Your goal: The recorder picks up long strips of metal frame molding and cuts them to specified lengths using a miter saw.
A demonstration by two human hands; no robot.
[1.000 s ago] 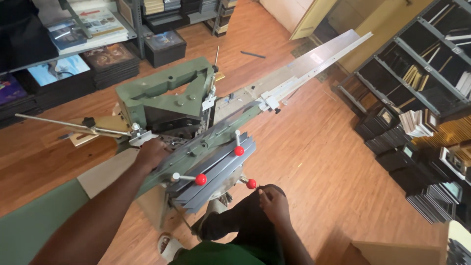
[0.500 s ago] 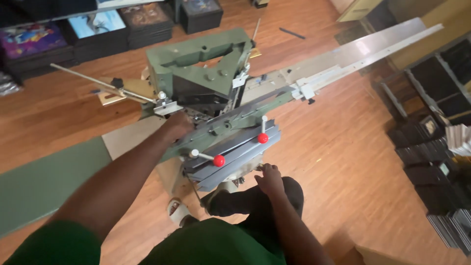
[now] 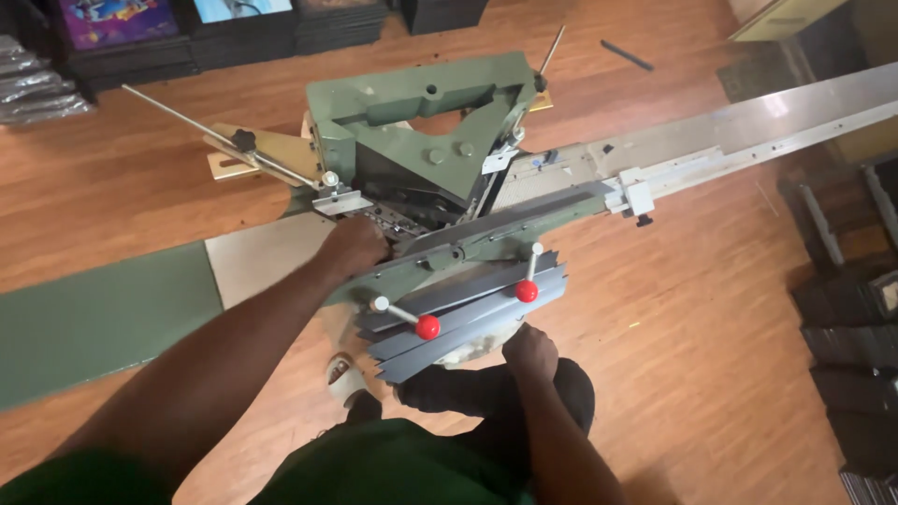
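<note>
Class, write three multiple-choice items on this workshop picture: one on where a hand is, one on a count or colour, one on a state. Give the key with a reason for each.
1. Where is the left hand?
A. On the green cutting machine, beside its cutting head
B. On the wooden floor
C. On the long metal rail

2. How many red knobs show on the machine's levers?
A. One
B. Two
C. Four

3. How does the right hand stand?
A. Raised in the air above the machine
B. Holding a red knob
C. Low at the front edge of the grey plates

Key: 1 A, the hand lies on the machine just left of the head. 2 B, one knob sits left and one right. 3 C, the hand sits below the plates, clear of both knobs.
</note>
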